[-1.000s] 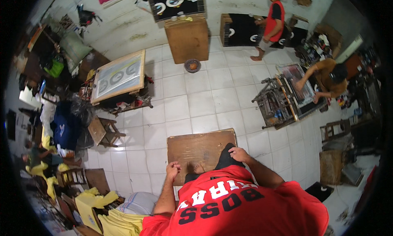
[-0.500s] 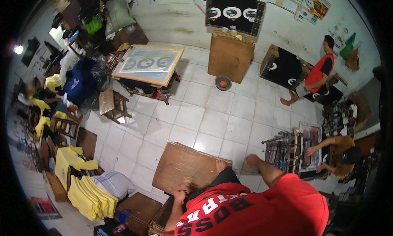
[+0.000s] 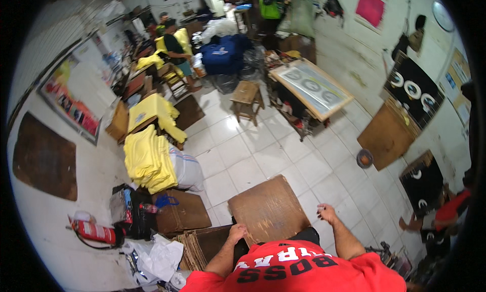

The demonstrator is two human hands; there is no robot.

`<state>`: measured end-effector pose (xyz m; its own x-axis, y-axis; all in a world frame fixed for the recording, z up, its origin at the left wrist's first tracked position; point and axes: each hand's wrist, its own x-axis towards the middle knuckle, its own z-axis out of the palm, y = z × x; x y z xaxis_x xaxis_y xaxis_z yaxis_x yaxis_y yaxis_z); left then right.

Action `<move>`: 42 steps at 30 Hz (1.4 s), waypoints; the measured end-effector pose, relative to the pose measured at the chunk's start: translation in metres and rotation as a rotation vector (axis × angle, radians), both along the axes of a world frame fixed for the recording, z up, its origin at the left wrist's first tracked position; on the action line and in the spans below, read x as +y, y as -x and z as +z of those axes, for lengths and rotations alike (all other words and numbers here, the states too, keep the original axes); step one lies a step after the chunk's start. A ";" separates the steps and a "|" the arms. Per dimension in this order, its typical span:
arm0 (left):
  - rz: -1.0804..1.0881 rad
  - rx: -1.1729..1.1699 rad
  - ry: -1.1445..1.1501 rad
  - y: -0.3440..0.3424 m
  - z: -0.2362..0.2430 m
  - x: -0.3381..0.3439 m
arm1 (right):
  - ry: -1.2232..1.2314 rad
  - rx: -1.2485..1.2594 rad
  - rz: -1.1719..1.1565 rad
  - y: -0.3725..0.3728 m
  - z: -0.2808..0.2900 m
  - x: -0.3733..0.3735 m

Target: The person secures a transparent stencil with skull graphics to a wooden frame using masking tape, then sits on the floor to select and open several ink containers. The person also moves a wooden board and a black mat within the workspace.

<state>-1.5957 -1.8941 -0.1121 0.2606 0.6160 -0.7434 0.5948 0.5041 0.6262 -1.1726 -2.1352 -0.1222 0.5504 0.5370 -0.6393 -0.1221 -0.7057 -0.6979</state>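
My left hand is at the near left edge of a worn brown board, its fingers curled. What they hold, if anything, is hidden. My right hand hangs in the air just right of the board, fingers loosely bent and apart, with nothing visible in it. The board shows pale scuffs across its top. My red shirt covers its near side. Left of my left hand are a stack of brown sheets and a brown carton.
Folded yellow shirts and a white sack stand at left, near a fire extinguisher. Ahead are a wooden stool and a table with a framed screen. A co-worker in red is at far right; another person stands far back.
My view has turned left, so the room has shifted right in the picture. My right hand now shows fingers bent forward beside the board; my left hand remains by the board's near left edge.
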 end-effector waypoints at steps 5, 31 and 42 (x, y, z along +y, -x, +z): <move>0.210 0.172 0.087 0.121 -0.025 0.007 | 0.091 0.142 0.272 0.061 -0.016 0.020; 0.509 -0.166 0.034 -0.045 -0.013 0.152 | -0.158 -0.044 0.575 -0.137 0.009 0.524; 0.751 -0.092 0.168 0.090 -0.065 0.250 | 0.544 0.165 0.941 -0.111 -0.076 0.414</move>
